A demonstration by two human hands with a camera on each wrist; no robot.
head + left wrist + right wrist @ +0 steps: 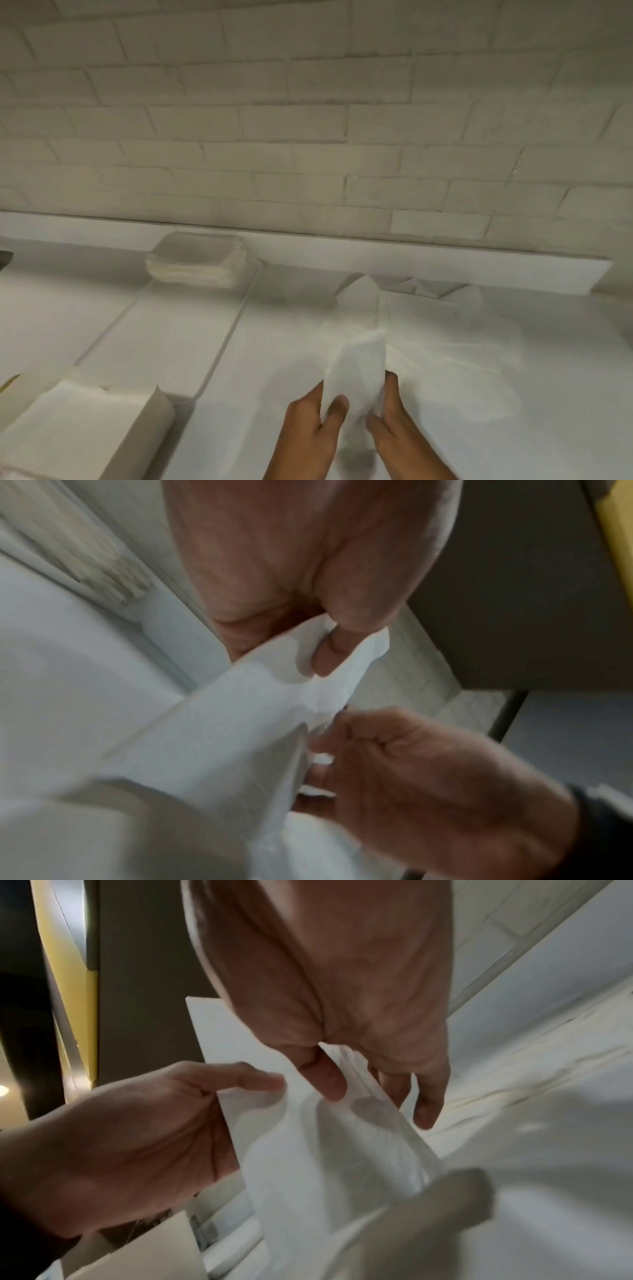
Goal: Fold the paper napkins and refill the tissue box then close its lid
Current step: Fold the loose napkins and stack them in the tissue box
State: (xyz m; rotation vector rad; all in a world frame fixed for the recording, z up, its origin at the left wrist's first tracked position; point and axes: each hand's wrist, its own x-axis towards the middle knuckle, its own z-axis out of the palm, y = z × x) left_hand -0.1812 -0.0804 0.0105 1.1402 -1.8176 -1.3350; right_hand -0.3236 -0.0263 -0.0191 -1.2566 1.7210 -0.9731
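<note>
A paper napkin (356, 373) is held above the near bench (291, 342), pinched at its near edge by the left hand (308, 428) and right hand (394, 421), probably so that its edges can be matched for folding. The open tissue box (85, 428) is kept near left, within reach for refilling; a folded stack (197, 260) waits far left.

White napkin (356, 370), white tray (219, 342), off-white brick wall (308, 120).
</note>
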